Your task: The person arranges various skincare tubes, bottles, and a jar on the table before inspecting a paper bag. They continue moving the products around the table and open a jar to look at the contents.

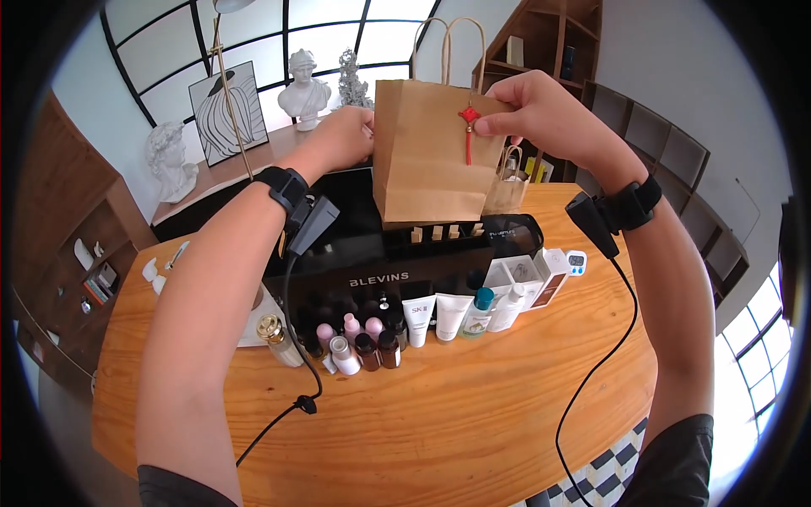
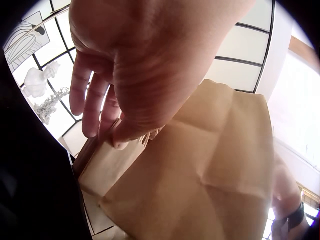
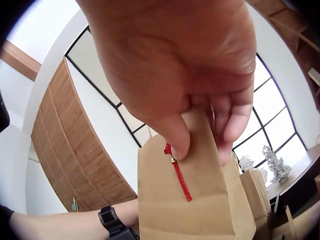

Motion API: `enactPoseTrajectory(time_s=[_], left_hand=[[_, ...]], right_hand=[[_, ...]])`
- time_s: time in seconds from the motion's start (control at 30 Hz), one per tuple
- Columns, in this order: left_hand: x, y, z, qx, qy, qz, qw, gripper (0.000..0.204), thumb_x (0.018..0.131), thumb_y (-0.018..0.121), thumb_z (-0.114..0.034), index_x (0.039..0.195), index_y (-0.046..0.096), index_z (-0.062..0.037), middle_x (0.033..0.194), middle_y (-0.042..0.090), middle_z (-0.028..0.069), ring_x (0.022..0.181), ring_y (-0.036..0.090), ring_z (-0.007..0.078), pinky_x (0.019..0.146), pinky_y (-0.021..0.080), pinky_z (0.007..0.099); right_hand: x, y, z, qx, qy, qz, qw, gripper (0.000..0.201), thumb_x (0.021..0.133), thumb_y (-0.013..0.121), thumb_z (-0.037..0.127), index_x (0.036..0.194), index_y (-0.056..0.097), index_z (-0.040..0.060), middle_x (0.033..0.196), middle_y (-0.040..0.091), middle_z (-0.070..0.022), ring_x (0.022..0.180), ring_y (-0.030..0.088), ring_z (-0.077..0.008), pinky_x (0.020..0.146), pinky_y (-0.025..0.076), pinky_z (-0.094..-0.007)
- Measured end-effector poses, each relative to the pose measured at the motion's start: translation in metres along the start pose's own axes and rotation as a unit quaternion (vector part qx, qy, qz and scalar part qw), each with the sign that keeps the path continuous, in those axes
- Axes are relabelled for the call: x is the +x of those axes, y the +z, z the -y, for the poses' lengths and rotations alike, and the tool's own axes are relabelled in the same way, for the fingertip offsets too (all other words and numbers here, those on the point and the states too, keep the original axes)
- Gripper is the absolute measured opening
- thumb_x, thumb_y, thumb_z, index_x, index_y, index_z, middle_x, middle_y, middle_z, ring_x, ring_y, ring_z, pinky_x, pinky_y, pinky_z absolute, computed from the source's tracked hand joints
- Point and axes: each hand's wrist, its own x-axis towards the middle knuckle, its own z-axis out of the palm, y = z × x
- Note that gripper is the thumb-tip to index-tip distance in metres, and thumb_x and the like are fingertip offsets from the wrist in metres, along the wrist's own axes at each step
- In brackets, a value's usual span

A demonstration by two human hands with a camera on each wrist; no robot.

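A brown kraft paper bag (image 1: 431, 160) with twisted handles stands upright over the black display case (image 1: 380, 279). My right hand (image 1: 545, 114) pinches its upper right edge, the thumb beside a red knotted tassel charm (image 1: 469, 135) on its front. In the right wrist view the thumb and fingers (image 3: 227, 117) lie on both sides of the paper. My left hand (image 1: 342, 135) is at the large bag's left side. In the left wrist view its thumb and fingers pinch the edge of a second paper bag (image 2: 112, 167) behind the large one.
Bottles and tubes (image 1: 418, 321) line the front of the case. White boxes (image 1: 549, 275) and a small timer (image 1: 576, 263) stand right, near a smaller paper bag (image 1: 509, 190). White busts (image 1: 304, 89) are behind. Wrist-camera cables (image 1: 621, 338) hang over the wooden table (image 1: 439, 406).
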Motion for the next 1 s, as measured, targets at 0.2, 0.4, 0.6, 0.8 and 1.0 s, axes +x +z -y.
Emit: enactPoseTrajectory(time_s=[0.2,0.4,0.6,0.8,1.0], left_hand=[[0.0,0.0,-0.004,-0.007,0.02,-0.019,1.0,0.013,0.091,0.065,-0.004,0.095,0.074,0.0033,0.077,0.074,0.0135,0.069,0.074,0.0231,0.069,0.059,0.0353],[0.007,0.0,0.012,-0.054,0.056,-0.028,0.997,0.01,0.091,0.067,-0.002,0.096,0.073,0.0045,0.081,0.075,0.0115,0.071,0.074,0.0207,0.07,0.059,0.0347],[-0.005,-0.008,-0.005,-0.036,0.038,-0.03,0.998,0.011,0.091,0.069,-0.003,0.1,0.072,0.0045,0.079,0.073,0.0088,0.071,0.073,0.0183,0.069,0.058,0.0338],[-0.001,-0.012,-0.007,-0.025,0.05,-0.049,0.997,0.013,0.091,0.07,-0.003,0.102,0.072,0.0038,0.08,0.074,0.0087,0.071,0.073,0.018,0.069,0.057,0.0332],[0.002,-0.018,-0.014,-0.031,0.034,-0.04,0.998,0.016,0.093,0.072,-0.006,0.106,0.074,0.0029,0.084,0.076,0.0091,0.072,0.074,0.0172,0.07,0.058,0.032]], right_hand=[[0.018,0.008,-0.009,-0.084,-0.001,0.025,0.996,0.034,0.091,0.085,0.025,0.088,0.072,-0.0063,0.065,0.052,-0.0044,0.06,0.049,-0.0134,0.059,0.043,-0.0341],[0.018,0.026,-0.006,-0.115,-0.043,0.006,0.992,0.036,0.091,0.083,0.025,0.098,0.074,-0.0091,0.069,0.06,-0.0119,0.064,0.056,-0.0231,0.065,0.05,-0.0398],[0.011,0.035,-0.004,-0.17,0.002,-0.029,0.985,0.04,0.089,0.083,0.027,0.11,0.077,-0.0074,0.083,0.074,-0.0219,0.078,0.072,-0.0326,0.078,0.057,-0.0424],[0.006,0.04,-0.008,-0.174,0.011,-0.072,0.982,0.038,0.09,0.082,0.026,0.109,0.078,-0.0057,0.088,0.075,-0.0244,0.082,0.074,-0.0373,0.082,0.058,-0.0432],[-0.004,0.048,-0.009,-0.161,-0.005,-0.108,0.981,0.037,0.09,0.082,0.025,0.109,0.077,-0.0062,0.09,0.076,-0.0261,0.085,0.075,-0.0405,0.084,0.059,-0.0447]])
